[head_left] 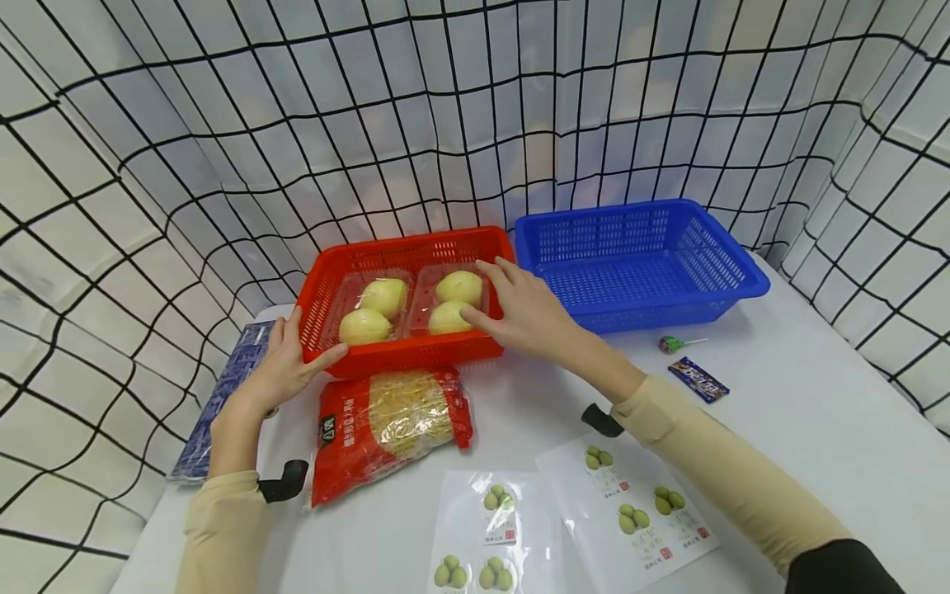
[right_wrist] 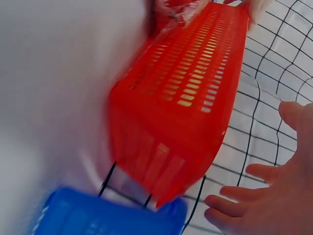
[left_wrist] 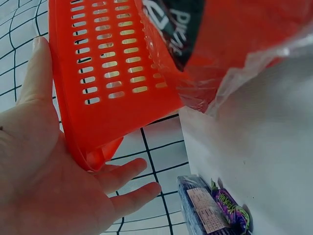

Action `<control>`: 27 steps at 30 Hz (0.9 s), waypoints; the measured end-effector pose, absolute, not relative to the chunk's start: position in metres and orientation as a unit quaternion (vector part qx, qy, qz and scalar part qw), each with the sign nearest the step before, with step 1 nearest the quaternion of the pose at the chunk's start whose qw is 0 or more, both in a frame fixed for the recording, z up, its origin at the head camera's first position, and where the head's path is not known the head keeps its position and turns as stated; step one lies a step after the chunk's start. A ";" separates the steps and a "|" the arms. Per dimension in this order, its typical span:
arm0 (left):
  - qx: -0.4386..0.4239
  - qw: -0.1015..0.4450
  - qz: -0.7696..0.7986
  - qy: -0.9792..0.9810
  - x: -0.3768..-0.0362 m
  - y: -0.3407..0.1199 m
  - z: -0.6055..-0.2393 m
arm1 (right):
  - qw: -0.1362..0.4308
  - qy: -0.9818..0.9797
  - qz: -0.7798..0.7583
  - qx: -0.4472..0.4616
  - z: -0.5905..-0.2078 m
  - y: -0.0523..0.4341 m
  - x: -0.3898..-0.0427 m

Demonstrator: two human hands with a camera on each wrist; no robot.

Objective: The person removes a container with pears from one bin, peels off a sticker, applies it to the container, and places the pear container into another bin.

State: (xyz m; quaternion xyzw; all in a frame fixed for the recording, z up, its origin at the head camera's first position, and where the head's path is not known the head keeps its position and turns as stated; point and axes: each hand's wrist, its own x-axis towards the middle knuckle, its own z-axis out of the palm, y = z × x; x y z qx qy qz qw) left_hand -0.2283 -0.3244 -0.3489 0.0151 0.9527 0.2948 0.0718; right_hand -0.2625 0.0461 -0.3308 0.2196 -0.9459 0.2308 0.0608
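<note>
Red plastic basket (head_left: 419, 355) holds packed yellow fruit (head_left: 383, 298); we see the left hand (head_left: 280, 370), fingers straight, touching its left end, the right hand (head_left: 524, 309) spread, empty, above its right.

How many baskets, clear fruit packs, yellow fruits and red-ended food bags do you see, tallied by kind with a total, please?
Baskets: 2 (red basket, blue basket)
Clear fruit packs: 2
Yellow fruits: 4
Red-ended food bag: 1
Total: 9
</note>
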 end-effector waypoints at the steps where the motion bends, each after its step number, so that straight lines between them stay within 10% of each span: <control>1: 0.015 0.071 0.294 0.953 -0.228 -0.325 -0.350 | 0.052 -0.946 0.231 0.221 -0.329 0.040 -0.267; 27: 0.028 0.055 0.283 0.957 -0.227 -0.324 -0.353 | -0.147 -0.979 0.134 0.042 -0.303 -0.077 -0.326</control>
